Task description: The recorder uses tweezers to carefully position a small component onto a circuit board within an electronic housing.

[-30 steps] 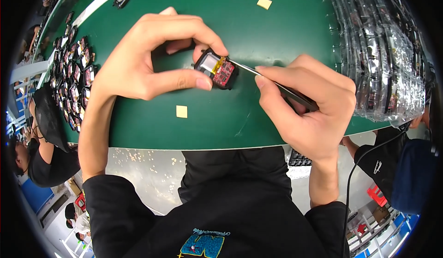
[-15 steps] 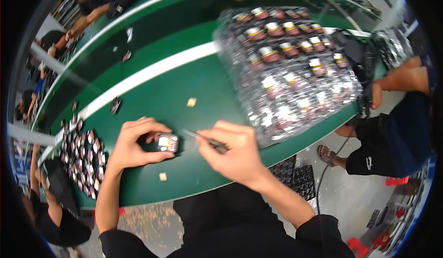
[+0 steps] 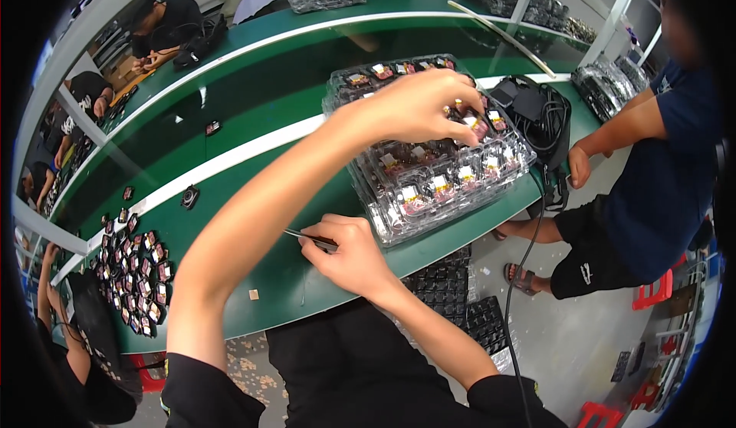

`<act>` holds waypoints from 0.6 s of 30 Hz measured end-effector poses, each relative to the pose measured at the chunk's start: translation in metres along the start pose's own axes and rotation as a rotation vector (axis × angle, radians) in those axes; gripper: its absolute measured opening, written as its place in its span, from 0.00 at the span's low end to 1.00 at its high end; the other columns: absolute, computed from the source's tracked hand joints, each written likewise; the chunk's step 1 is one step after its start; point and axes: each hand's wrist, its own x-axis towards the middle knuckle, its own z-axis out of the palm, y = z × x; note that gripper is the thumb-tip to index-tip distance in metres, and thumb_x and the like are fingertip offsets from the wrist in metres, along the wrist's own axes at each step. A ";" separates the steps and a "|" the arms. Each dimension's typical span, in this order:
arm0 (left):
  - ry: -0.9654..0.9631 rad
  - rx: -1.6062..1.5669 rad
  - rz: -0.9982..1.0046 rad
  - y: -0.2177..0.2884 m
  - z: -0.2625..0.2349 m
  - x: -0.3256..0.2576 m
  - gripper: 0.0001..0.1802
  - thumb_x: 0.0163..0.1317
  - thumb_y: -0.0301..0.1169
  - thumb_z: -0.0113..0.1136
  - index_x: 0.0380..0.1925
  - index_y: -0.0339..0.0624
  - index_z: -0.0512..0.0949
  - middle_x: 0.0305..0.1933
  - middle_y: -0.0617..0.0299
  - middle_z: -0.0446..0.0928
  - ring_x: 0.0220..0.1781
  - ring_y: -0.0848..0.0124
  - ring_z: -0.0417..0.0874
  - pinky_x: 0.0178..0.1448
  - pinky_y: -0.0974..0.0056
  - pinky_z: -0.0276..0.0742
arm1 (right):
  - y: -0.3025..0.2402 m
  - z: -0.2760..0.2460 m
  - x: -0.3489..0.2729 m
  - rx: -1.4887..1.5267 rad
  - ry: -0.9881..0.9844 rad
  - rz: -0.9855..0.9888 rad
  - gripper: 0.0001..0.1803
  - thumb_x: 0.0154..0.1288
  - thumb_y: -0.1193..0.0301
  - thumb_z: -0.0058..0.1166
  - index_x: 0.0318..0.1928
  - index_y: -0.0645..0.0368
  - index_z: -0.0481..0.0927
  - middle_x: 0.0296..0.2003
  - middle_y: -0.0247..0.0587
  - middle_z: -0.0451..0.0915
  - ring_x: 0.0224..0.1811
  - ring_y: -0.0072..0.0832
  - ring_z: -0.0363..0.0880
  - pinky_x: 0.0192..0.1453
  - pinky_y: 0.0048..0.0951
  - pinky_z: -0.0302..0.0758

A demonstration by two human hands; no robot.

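Note:
My left hand (image 3: 425, 108) reaches across to the right, over a stack of clear plastic trays (image 3: 392, 230). Its thumb and fingers close round a small electronic module (image 3: 474, 127) with a white label and pinkish face, at one of the tray's pockets. Whether the module rests in the pocket or hangs just above it, I cannot tell. Several similar modules (image 3: 440, 186) sit in the other pockets, some hidden by my left arm. Low over the green table, my right hand (image 3: 349, 258) grips thin metal tweezers (image 3: 320, 240), tips pointing left under my left forearm.
A heap of small modules (image 3: 138, 282) covers the table's left end. A black device (image 3: 190, 196) and a beige square (image 3: 254, 295) lie separately. Beyond the white strip, one module (image 3: 212, 127) sits on the green belt. Black cables (image 3: 537, 110) and a co-worker (image 3: 652, 152) are at the right.
My left hand has moved from the table's middle to the tray stack at the right. My right hand has shifted slightly left, still with the tweezers. The view has turned somewhat.

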 end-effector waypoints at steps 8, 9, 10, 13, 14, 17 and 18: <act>0.091 0.144 -0.082 -0.047 0.000 -0.011 0.21 0.72 0.41 0.72 0.59 0.42 0.89 0.64 0.53 0.86 0.70 0.53 0.81 0.77 0.50 0.75 | -0.004 -0.003 -0.001 -0.048 0.017 0.045 0.08 0.63 0.77 0.72 0.42 0.66 0.94 0.26 0.46 0.85 0.24 0.34 0.83 0.31 0.35 0.75; 0.136 0.193 -0.122 -0.051 -0.012 -0.026 0.19 0.72 0.40 0.72 0.58 0.43 0.89 0.63 0.54 0.86 0.70 0.53 0.82 0.76 0.51 0.76 | -0.003 -0.005 -0.002 -0.052 0.019 0.040 0.08 0.64 0.77 0.72 0.43 0.66 0.94 0.25 0.45 0.84 0.23 0.32 0.81 0.30 0.34 0.73; 0.176 0.240 -0.158 -0.053 -0.028 -0.047 0.18 0.72 0.40 0.71 0.56 0.44 0.89 0.62 0.56 0.87 0.69 0.53 0.82 0.76 0.51 0.77 | -0.003 -0.007 -0.002 -0.059 0.025 0.037 0.08 0.64 0.77 0.72 0.43 0.66 0.94 0.25 0.44 0.84 0.23 0.30 0.80 0.29 0.33 0.72; 0.228 0.476 -0.364 -0.088 -0.077 -0.134 0.15 0.74 0.38 0.69 0.55 0.45 0.89 0.61 0.58 0.87 0.67 0.53 0.84 0.73 0.51 0.80 | -0.003 -0.003 -0.002 -0.019 0.001 0.055 0.08 0.65 0.76 0.72 0.43 0.66 0.94 0.24 0.41 0.82 0.22 0.26 0.77 0.28 0.31 0.69; 0.231 0.553 -0.476 -0.092 -0.093 -0.165 0.15 0.74 0.37 0.69 0.55 0.45 0.88 0.60 0.58 0.86 0.66 0.53 0.85 0.72 0.50 0.80 | -0.005 -0.003 -0.002 -0.004 0.001 0.054 0.08 0.65 0.76 0.72 0.43 0.66 0.94 0.24 0.41 0.82 0.22 0.26 0.77 0.28 0.31 0.69; -0.043 0.809 -0.853 -0.102 -0.132 -0.260 0.16 0.76 0.35 0.66 0.59 0.45 0.86 0.59 0.56 0.86 0.65 0.53 0.86 0.70 0.50 0.82 | -0.010 -0.006 0.000 -0.036 -0.055 0.070 0.07 0.67 0.76 0.71 0.43 0.67 0.93 0.27 0.44 0.84 0.23 0.31 0.81 0.29 0.34 0.74; -0.144 0.826 -0.966 -0.104 -0.137 -0.282 0.16 0.76 0.35 0.66 0.60 0.44 0.86 0.58 0.54 0.85 0.65 0.52 0.86 0.69 0.50 0.82 | -0.010 -0.007 0.000 -0.032 -0.054 0.072 0.07 0.67 0.76 0.71 0.43 0.67 0.93 0.27 0.44 0.84 0.23 0.31 0.81 0.29 0.34 0.74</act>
